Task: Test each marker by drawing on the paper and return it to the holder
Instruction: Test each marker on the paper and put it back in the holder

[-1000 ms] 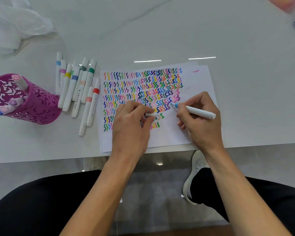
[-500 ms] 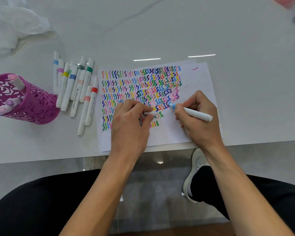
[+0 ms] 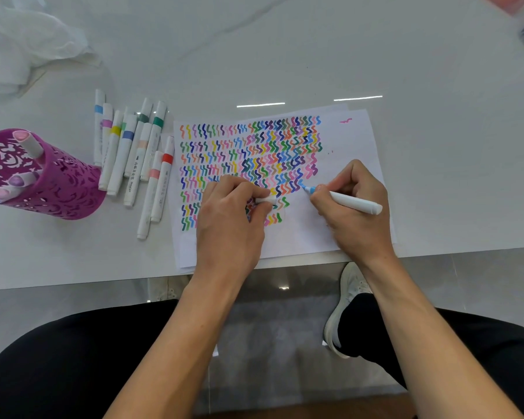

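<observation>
A pale, glossy marble-look table [image 3: 406,55] fills the upper part of the view, and its near edge runs across just above the person's dark-clothed knees and one white shoe [image 3: 345,313]. On it, close to that edge, lies a sheet of white paper [image 3: 354,140], covered on its left and middle with rows of short coloured squiggles. The blue marker [image 3: 354,203] lies at a shallow slant above the sheet. Its long axis runs from upper left to lower right, with the blue tip pointing up and left onto the paper at the end of a squiggle row and the white back end sticking out past the right side of the hand. The right hand [image 3: 357,213] grips it near the tip, fingers curled round the barrel, with the heel of the hand low over the paper. Just to the left, apart from the marker, the left hand [image 3: 230,219] rests on the sheet with fingers curled, pinching a small white cap [image 3: 266,201] between thumb and forefinger. Well to the left stands a purple cut-out holder [image 3: 58,189] with a few markers in it. Between holder and paper lies a row of loose markers [image 3: 130,155], roughly parallel. A crumpled white sheet [image 3: 22,46] sits in the far left corner.
</observation>
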Action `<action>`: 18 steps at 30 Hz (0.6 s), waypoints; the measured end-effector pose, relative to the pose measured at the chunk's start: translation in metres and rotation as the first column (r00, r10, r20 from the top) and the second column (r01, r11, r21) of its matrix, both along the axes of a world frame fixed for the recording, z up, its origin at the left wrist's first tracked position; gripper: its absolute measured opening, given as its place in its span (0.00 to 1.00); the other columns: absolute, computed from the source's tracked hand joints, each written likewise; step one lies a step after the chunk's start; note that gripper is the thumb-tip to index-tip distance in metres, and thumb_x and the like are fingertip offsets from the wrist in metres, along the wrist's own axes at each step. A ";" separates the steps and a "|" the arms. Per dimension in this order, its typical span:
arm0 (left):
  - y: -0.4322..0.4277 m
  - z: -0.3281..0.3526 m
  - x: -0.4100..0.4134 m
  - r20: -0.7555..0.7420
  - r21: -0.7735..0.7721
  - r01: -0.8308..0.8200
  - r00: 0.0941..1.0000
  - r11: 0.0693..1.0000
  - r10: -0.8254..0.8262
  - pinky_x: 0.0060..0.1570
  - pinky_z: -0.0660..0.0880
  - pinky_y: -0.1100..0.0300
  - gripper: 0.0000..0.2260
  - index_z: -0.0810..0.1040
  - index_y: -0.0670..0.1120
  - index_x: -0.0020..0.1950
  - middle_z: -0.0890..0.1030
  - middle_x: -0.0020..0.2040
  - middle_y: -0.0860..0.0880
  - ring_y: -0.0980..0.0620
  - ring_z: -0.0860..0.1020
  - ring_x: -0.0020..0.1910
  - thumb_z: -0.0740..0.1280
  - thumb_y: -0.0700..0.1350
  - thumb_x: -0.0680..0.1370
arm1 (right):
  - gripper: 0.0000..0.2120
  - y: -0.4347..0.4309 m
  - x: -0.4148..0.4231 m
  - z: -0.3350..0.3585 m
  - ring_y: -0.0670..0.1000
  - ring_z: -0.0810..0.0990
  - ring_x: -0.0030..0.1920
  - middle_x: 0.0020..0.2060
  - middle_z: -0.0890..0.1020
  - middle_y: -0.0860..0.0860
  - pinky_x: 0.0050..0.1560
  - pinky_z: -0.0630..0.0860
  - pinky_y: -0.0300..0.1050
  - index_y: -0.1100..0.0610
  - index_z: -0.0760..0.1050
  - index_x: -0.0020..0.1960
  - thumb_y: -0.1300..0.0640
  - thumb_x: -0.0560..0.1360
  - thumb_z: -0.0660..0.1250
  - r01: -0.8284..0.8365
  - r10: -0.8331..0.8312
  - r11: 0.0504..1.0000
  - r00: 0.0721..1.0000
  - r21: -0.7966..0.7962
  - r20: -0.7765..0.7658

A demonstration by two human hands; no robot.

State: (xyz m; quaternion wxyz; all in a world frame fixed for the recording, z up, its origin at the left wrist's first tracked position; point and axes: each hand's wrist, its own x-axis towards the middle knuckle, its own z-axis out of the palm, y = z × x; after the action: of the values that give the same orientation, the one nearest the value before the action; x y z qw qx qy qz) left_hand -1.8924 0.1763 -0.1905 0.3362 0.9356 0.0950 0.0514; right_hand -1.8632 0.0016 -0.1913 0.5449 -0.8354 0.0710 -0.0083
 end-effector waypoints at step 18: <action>-0.001 -0.001 0.000 0.056 0.021 0.033 0.998 0.999 -0.034 0.52 0.61 0.80 0.07 0.85 0.46 0.53 0.81 0.50 0.52 0.58 0.71 0.52 0.76 0.43 0.76 | 0.07 0.000 -0.003 0.006 0.49 0.79 0.32 0.34 0.80 0.53 0.32 0.75 0.42 0.50 0.71 0.43 0.52 0.74 0.69 -0.005 0.019 0.971 0.998 0.239 -0.058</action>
State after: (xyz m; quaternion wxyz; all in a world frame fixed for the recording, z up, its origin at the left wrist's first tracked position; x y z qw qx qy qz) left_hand -1.8926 0.1754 -0.1919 0.3302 0.9385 0.0694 0.0728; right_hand -1.8659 0.0015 -0.1857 0.6392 -0.7641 0.0827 0.0288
